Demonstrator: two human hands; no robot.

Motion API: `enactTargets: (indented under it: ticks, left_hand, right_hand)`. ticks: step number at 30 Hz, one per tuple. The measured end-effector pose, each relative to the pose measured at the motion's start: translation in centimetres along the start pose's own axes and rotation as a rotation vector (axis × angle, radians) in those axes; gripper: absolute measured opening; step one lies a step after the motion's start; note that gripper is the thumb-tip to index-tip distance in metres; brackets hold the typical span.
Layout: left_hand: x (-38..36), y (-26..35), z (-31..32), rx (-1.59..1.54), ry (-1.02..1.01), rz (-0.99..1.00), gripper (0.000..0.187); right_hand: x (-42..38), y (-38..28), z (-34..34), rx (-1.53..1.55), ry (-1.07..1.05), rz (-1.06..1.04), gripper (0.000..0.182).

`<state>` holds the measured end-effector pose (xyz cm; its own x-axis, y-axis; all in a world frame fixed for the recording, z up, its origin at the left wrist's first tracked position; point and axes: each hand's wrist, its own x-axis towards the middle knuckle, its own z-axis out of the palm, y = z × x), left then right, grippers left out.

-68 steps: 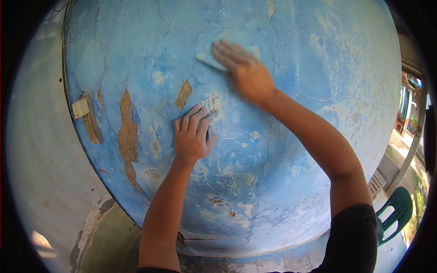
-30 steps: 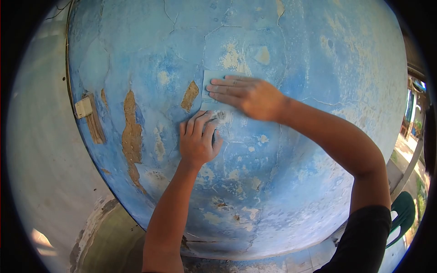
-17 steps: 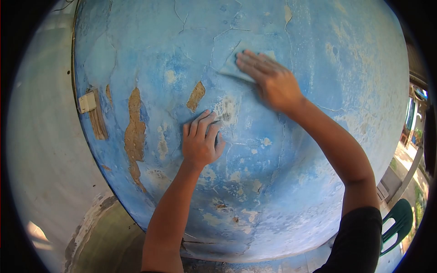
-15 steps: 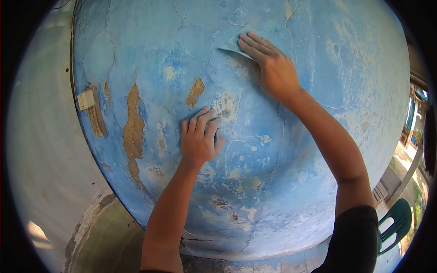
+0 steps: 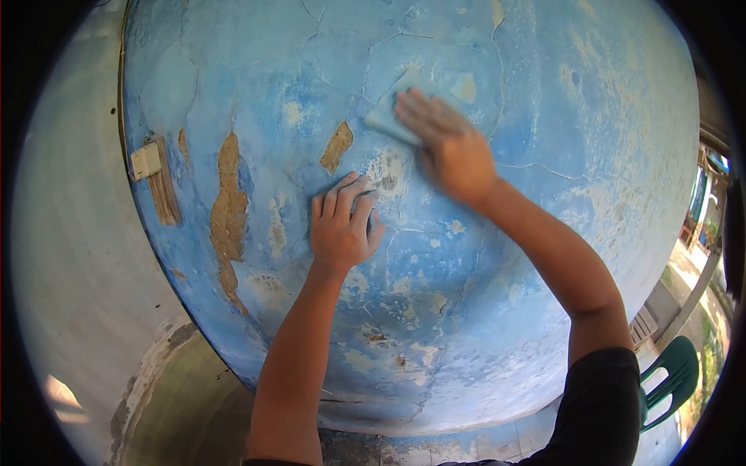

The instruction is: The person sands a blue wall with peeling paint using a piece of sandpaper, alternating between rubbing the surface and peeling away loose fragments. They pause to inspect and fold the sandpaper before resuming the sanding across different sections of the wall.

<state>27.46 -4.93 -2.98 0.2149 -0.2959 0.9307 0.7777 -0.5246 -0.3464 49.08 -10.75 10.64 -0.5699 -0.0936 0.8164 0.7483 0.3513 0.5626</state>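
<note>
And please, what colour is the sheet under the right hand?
The sheet is pale blue-green, slightly blurred; it shows in the head view, the only one.

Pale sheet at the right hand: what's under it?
The blue wall shows around the pale sheet's exposed edges. The patch directly beneath can't be seen: the sheet covers it, with the right hand over part of that, so its paint condition can't be told.

pale sheet (image 5: 383, 115) lower than just before
</note>
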Motion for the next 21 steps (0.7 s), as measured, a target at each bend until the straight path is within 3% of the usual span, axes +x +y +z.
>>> enactTargets:
  ticks: [4, 6, 8, 10, 11, 12, 13, 15, 16, 18, 19, 21]
  left_hand:
    - [-0.2, 0.1, 0.2, -0.009, -0.037, -0.022, 0.026]
    - [0.0, 0.4, -0.1, 0.015, -0.049, -0.044, 0.026]
    - [0.0, 1.6, -0.5, 0.082, -0.059, -0.081, 0.023]
    - [-1.3, 3.5, -3.0, 0.05, -0.134, -0.184, 0.021]
    - [-2.1, 4.4, -4.6, -0.054, -0.193, -0.404, 0.016]
    - [-3.1, 5.4, -6.1, -0.156, -0.248, -0.634, 0.011]
    - [-4.3, 6.2, -7.5, -0.152, -0.255, -0.648, 0.011]
    - [-7.4, 7.6, -10.5, -0.827, -0.022, -1.291, 0.011]
    - [-8.9, 8.2, -12.3, -0.81, -0.022, -1.31, 0.011]
    - [-11.9, 9.7, -15.8, -1.122, -0.113, -1.489, 0.023]
    - [-13.7, 10.7, -16.9, -1.102, -0.117, -1.503, 0.023]
    - [-17.0, 12.7, -18.3, -1.366, -0.029, -1.741, 0.04]
  right_hand:
    - [-1.0, 0.0, 0.4, 0.091, -0.18, -0.313, 0.053]
    - [1.0, 0.7, 0.0, 0.01, -0.025, -0.098, 0.044]
    - [2.3, 0.5, 0.8, 0.016, 0.145, -0.018, 0.035]
    - [0.4, -5.2, -1.3, 0.491, -0.036, 0.293, 0.028]
    - [-0.3, -7.7, -3.7, 0.583, -0.233, 0.438, 0.026]
    - [-1.9, -10.0, -4.8, 0.677, -0.254, 0.532, 0.026]
    - [-3.6, -12.2, -5.5, 0.774, -0.283, 0.622, 0.027]
    - [-7.6, -16.3, -6.2, 0.943, -0.346, 0.821, 0.025]
    - [-9.3, -18.0, -6.1, 0.959, -0.364, 0.822, 0.025]
    - [-12.7, -21.3, -5.6, 1.294, -0.369, 1.172, 0.023]
    - [-14.5, -23.0, -5.1, 1.312, -0.38, 1.179, 0.023]
    - [-17.2, -25.8, -4.3, 1.651, -0.162, 1.417, 0.02]
